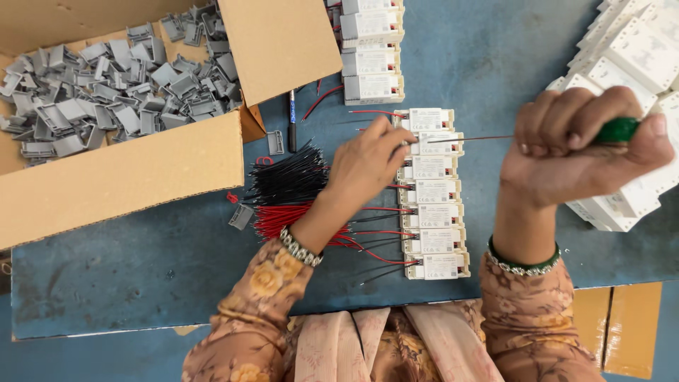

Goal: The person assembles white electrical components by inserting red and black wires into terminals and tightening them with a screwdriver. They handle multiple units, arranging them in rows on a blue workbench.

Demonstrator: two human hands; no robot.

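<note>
Screwdriver (566, 138) over white modules (433, 205) (wires (286, 194) beside), cardboard box (134, 170) left

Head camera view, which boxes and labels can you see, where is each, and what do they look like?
Cardboard box: upper left, brown, flaps open, full of grey plastic clips.
Labelled modules: centre column, white rectangles with white printed labels, red and black wires attached.
Module stack: top centre, white, labelled.
White module pile: right edge.
</note>
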